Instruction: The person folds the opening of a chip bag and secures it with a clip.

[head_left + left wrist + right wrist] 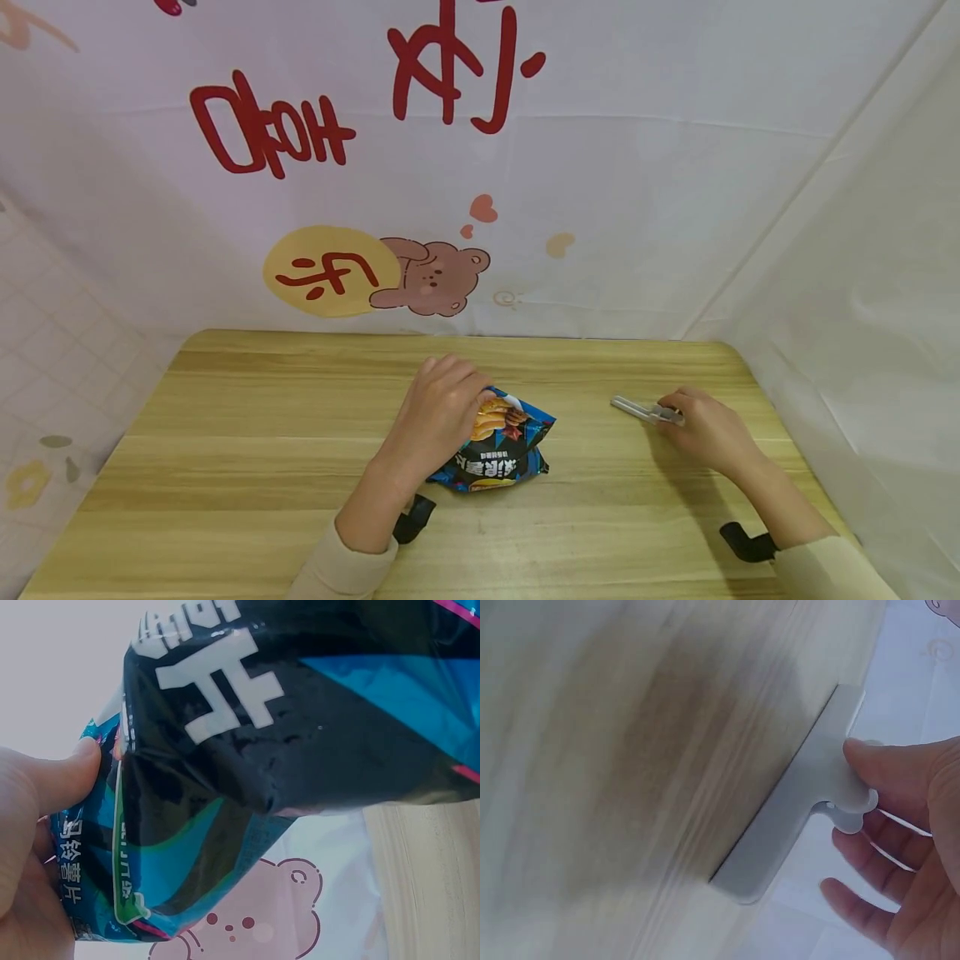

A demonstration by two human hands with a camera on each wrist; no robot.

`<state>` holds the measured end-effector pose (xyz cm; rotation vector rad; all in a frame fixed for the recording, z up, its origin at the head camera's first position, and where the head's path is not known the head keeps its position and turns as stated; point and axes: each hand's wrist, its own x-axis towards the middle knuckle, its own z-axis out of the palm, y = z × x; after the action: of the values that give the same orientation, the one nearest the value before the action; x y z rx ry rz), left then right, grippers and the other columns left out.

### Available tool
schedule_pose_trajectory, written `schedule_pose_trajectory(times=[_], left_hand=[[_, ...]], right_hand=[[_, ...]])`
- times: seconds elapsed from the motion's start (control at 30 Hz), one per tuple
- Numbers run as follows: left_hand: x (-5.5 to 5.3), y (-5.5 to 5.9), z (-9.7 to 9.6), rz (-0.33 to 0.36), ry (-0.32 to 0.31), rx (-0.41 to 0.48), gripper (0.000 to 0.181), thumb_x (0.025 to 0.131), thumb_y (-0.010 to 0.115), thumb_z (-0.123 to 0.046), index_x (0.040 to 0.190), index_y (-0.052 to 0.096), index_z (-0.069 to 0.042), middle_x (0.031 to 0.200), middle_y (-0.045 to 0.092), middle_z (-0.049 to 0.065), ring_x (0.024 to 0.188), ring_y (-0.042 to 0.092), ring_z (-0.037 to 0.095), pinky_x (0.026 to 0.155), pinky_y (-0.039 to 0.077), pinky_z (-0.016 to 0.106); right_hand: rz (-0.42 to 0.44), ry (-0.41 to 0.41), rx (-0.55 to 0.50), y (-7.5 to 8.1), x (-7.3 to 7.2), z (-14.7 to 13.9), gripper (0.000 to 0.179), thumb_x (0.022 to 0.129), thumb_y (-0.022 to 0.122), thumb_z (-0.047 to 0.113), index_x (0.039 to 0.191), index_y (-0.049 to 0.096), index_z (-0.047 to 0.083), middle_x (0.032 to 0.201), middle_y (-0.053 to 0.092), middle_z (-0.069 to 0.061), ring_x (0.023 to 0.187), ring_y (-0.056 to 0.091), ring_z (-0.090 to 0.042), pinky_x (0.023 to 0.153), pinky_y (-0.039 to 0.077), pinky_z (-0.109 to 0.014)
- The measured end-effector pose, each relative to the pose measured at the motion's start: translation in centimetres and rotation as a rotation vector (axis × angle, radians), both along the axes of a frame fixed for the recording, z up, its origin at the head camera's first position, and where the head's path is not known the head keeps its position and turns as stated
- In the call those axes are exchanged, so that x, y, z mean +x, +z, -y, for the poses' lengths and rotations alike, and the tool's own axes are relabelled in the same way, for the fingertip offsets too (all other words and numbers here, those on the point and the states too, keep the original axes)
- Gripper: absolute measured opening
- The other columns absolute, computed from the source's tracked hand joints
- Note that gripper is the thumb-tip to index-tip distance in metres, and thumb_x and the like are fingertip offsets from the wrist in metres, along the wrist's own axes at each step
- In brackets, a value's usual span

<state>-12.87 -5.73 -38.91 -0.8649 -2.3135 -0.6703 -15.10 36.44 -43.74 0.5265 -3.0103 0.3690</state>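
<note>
Plainly, the left hand's [438,408] thumb and fingers grip one end of a glossy blue-and-black snack bag [491,457] at the centre of the frame. Right of centre, the right hand [708,429] pinches the rounded tabs of a long grey plastic clip [802,787], whose bar points left. The bag is probably light, soft and slippery, perhaps fragile inside, so holding it gently by an edge should suit better than squeezing its middle; the clip looks stiff, best taken by its tabs. Below spreads a pale wood-grain surface [262,417]; white printed backdrop [675,208] fills the upper frame.
</note>
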Motion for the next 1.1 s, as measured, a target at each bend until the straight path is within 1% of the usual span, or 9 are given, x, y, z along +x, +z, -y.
schedule_pose_trajectory(times=[0.1,0.3,0.43,0.6,0.7,0.83,0.93,1.1], left_hand=[[0.0,0.1,0.0,-0.003,-0.003,0.001,0.006,0.091,0.083,-0.011,0.093,0.078,-0.009,0.09,0.073,0.001,0.088,0.065,0.021,0.073,0.044,0.034],[0.0,0.1,0.0,-0.008,0.002,-0.009,0.008,0.09,0.084,-0.012,0.094,0.079,-0.008,0.09,0.073,0.001,0.088,0.065,0.021,0.073,0.043,0.033],[0.0,0.1,0.0,0.004,0.0,-0.008,0.006,0.091,0.083,-0.011,0.095,0.079,-0.008,0.091,0.074,0.001,0.088,0.065,0.02,0.073,0.043,0.033],[0.0,0.2,0.0,0.013,0.0,-0.011,0.004,0.092,0.082,-0.011,0.095,0.08,-0.009,0.09,0.074,0.0,0.088,0.064,0.019,0.073,0.043,0.032],[0.0,0.1,0.0,0.015,0.001,-0.014,0.005,0.092,0.082,-0.012,0.095,0.08,-0.009,0.091,0.074,0.0,0.088,0.065,0.019,0.073,0.043,0.032],[-0.1,0.1,-0.1,0.008,-0.004,-0.011,0.005,0.092,0.081,-0.012,0.095,0.08,-0.008,0.091,0.074,0.001,0.088,0.065,0.019,0.073,0.043,0.032],[-0.1,0.1,-0.1,0.005,-0.007,-0.007,0.005,0.092,0.081,-0.012,0.095,0.08,-0.008,0.09,0.074,0.001,0.087,0.064,0.019,0.072,0.042,0.032],[0.0,0.1,0.0,0.013,-0.005,-0.012,0.005,0.093,0.081,-0.012,0.095,0.079,-0.008,0.09,0.073,0.0,0.087,0.063,0.019,0.072,0.042,0.031]], right_hand=[[0.0,-0.001,-0.017,-0.1,0.2,0.0,0.027,0.087,0.085,0.012,0.109,0.075,-0.001,0.097,0.071,-0.006,0.082,0.068,-0.024,0.066,0.056,-0.045],[-0.041,0.018,-0.068,0.4,0.6,0.6,0.027,0.086,0.085,0.008,0.108,0.074,-0.002,0.097,0.071,-0.007,0.085,0.07,-0.029,0.066,0.057,-0.045],[-0.077,0.035,-0.112,0.8,1.0,1.3,0.027,0.085,0.085,0.006,0.108,0.073,-0.002,0.097,0.071,-0.006,0.085,0.069,-0.026,0.065,0.055,-0.042],[-0.159,0.061,-0.147,1.0,1.3,2.0,0.028,0.083,0.087,0.005,0.107,0.073,0.0,0.094,0.069,-0.002,0.08,0.068,-0.021,0.064,0.054,-0.039],[-0.213,0.074,-0.166,1.1,1.4,2.5,0.029,0.081,0.089,0.005,0.106,0.073,0.003,0.093,0.069,0.001,0.079,0.069,-0.02,0.064,0.055,-0.04],[-0.271,0.113,-0.206,1.6,1.5,3.5,0.03,0.08,0.09,0.003,0.104,0.073,0.005,0.094,0.07,0.001,0.08,0.069,-0.019,0.065,0.056,-0.043],[-0.31,0.151,-0.238,1.9,1.5,4.2,0.032,0.077,0.09,0.0,0.104,0.073,0.004,0.094,0.07,0.001,0.082,0.069,-0.018,0.067,0.057,-0.039],[-0.341,0.185,-0.282,2.2,1.6,5.2,0.037,0.073,0.091,-0.004,0.104,0.073,0.002,0.096,0.071,0.001,0.085,0.07,-0.019,0.075,0.053,-0.022]])
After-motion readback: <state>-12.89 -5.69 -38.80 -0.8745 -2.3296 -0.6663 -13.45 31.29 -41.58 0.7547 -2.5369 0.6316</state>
